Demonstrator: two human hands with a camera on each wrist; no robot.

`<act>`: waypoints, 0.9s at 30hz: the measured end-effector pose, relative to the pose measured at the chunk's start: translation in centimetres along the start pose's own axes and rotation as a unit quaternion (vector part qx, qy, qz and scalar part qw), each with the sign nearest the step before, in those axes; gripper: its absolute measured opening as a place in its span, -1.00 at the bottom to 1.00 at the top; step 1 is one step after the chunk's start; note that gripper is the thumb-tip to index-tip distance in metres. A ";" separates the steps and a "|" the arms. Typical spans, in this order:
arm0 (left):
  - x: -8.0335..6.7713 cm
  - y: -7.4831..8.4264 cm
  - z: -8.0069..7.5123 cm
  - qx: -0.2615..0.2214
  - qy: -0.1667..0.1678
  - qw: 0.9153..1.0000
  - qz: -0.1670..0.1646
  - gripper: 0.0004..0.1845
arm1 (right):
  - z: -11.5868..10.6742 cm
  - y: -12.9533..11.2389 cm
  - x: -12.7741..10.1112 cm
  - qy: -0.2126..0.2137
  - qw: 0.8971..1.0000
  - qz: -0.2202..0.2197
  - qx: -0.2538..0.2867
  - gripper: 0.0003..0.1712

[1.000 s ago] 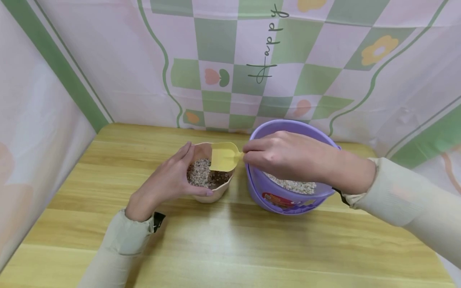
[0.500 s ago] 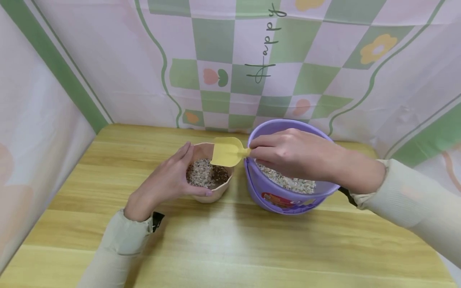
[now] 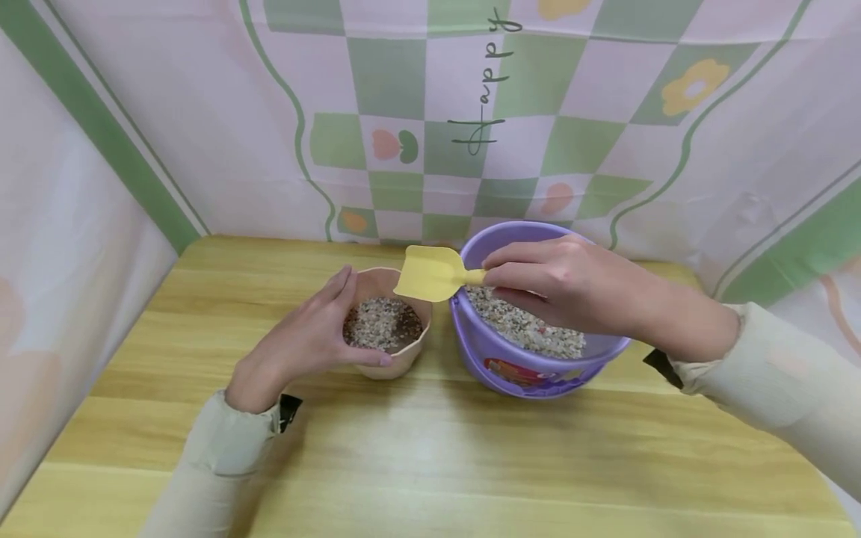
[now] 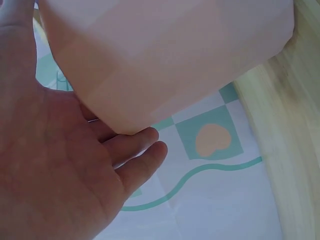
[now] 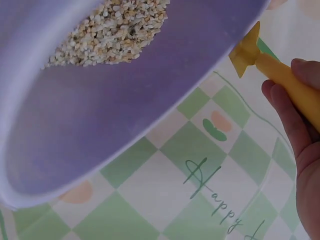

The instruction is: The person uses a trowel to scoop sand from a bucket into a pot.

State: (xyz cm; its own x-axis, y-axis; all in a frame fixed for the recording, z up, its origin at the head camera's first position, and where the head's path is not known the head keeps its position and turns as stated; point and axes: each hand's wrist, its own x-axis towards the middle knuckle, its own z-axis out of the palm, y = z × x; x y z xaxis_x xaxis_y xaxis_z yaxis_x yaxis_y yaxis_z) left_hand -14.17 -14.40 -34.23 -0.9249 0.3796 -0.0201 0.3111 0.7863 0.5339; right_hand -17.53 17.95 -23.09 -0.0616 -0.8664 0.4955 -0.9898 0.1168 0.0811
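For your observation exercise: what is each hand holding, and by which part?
The right hand pinches the yellow scoop by its handle. The left hand cups the pink pot around its side wall.

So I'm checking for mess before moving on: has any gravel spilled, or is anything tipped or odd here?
Nothing stands out. The gravel sits inside the pink pot and the purple bucket, both upright on the table, with no loose grains visible.

The left hand curves around the cup, fingers wrapped against its side, wrist low. The right hand hovers above and right of the cup, fingertips pinching the scoop.
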 end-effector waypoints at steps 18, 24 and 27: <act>1.0 2.5 -1.3 0.033 0.051 0.995 0.076 0.18 | -1.6 -0.2 -3.1 0.103 0.994 0.042 -0.019 -0.57; 1.7 4.0 -1.5 0.055 0.046 0.993 0.093 0.11 | -2.4 -0.3 -4.6 0.118 0.990 0.057 -0.043 -0.55; 2.1 4.8 -1.5 0.065 0.043 0.991 0.106 0.09 | -2.7 -0.4 -5.4 0.117 0.989 0.071 -0.053 -0.54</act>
State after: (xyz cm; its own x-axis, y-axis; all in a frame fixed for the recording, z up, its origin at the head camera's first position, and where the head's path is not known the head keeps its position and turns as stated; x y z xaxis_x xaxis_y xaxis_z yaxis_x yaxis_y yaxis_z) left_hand -14.98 -10.59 -30.42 -0.8491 0.5047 0.1562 0.5210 0.7511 0.4055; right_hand -16.48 23.90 -23.41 -0.1551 -0.7029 0.6942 -0.9535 0.2902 0.0808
